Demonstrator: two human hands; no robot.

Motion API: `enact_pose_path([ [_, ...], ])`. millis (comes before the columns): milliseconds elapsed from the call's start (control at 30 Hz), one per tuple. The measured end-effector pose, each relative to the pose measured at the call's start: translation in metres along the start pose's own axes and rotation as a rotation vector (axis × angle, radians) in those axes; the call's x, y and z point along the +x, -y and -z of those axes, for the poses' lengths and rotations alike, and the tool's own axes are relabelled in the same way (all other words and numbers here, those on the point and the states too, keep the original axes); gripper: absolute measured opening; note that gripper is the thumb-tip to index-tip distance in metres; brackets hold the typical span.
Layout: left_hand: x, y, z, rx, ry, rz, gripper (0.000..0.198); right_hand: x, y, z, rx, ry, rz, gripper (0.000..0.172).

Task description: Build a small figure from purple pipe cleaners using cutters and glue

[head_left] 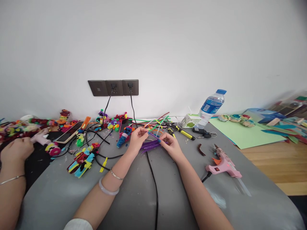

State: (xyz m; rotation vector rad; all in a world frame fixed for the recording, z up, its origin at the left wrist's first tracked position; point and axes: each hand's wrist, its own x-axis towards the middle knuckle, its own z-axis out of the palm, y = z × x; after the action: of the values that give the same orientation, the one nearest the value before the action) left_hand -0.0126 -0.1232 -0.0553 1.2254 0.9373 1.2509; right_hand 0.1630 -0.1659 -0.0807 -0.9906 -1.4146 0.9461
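left hand [139, 138] and right hand [171, 145] pinch a purple stem [154, 136].

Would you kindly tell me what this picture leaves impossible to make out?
Head view: right ends of the purple stems, hidden by the right hand.
Head view: small print on the bottle label, too small.
Head view: far-right clutter, blurred and cut off by the edge.

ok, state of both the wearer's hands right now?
Left hand: closed, pinching a thin purple fuzzy stem.
Right hand: closed, pinching apparently the same stem, farther along.
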Motion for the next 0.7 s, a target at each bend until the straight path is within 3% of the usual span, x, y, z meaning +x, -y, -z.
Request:
enact_pose_path([
  [700,-0.0005,0.0011,-0.001,-0.012,-0.028,-0.009,0.018,-0.0006,-0.0022,-0.0006,0.007,0.048,0.004,0.026],
])
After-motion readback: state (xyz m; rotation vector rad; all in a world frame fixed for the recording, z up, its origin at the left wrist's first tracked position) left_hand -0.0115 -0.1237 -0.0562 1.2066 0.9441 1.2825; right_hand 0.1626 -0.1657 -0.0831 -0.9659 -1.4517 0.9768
